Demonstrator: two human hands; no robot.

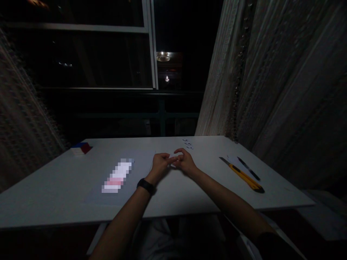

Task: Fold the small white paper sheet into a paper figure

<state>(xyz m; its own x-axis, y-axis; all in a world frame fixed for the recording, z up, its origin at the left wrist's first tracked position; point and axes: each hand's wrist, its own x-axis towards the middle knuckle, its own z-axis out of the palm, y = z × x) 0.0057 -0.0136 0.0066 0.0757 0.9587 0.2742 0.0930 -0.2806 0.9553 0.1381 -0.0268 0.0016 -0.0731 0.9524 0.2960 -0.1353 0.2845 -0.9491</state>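
My left hand (159,164) and my right hand (185,162) meet fingertip to fingertip above the middle of a white table (54,191). Both hands are curled in a pinch around something small between them, too dim and small to name. A dark band sits on my left wrist. A few small pale pieces (188,143) lie on the table just beyond my right hand.
A yellow utility knife (242,175) and a dark pen (248,168) lie at the right of the table. A large grey sheet (141,159) lies under my left hand, a coloured cube (80,148) at the far left. Curtains hang on both sides, a dark window behind.
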